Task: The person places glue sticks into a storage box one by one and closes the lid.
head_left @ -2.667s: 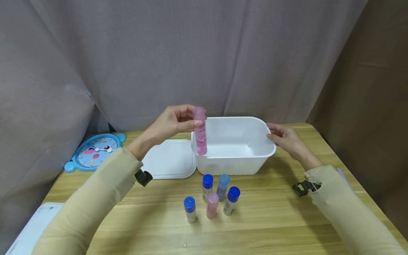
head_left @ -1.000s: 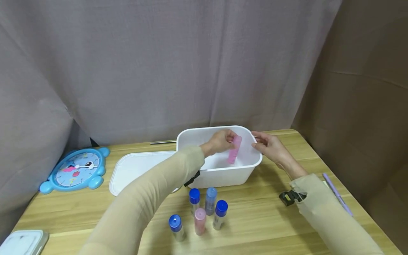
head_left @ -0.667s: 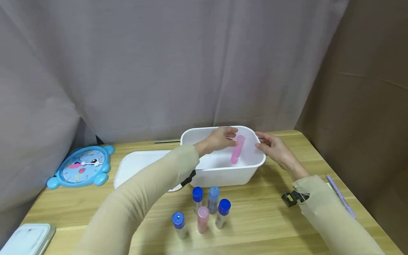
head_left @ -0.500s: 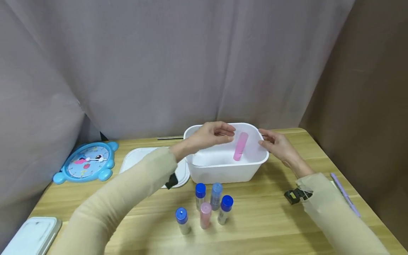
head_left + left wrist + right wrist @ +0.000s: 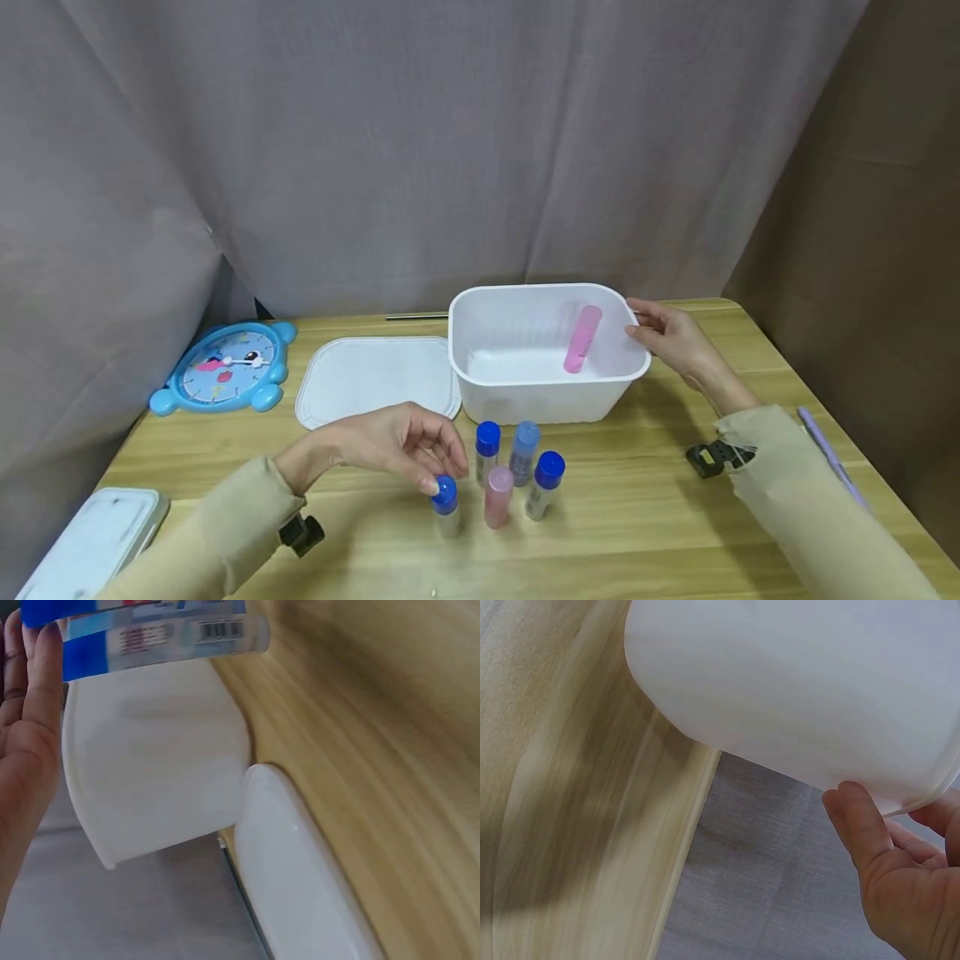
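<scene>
1. Grey curtain hangs behind a wooden table [image 5: 645,517].
2. On the table stands a white tub [image 5: 547,392]; a pink tube [image 5: 582,338] leans inside it against the wall at 3 o'clock.
3. The right hand [image 5: 671,337] holds the tub rim at 3 o'clock, with the fingers bent over the edge.
4. The left hand [image 5: 390,442] is at 7 o'clock from the tub; its fingertips [image 5: 431,482] are curled on the blue cap of the front left tube [image 5: 446,504].
5. Close at 3 o'clock from this tube stand four other tubes [image 5: 517,467], between it and the tub.
6. A white lid [image 5: 375,387] lies at 9 o'clock from the tub, and further at 9 o'clock a blue clock [image 5: 225,367].
7. A white box [image 5: 97,533] lies at the near left corner of the table, and a purple pen [image 5: 832,458] at the right edge.
</scene>
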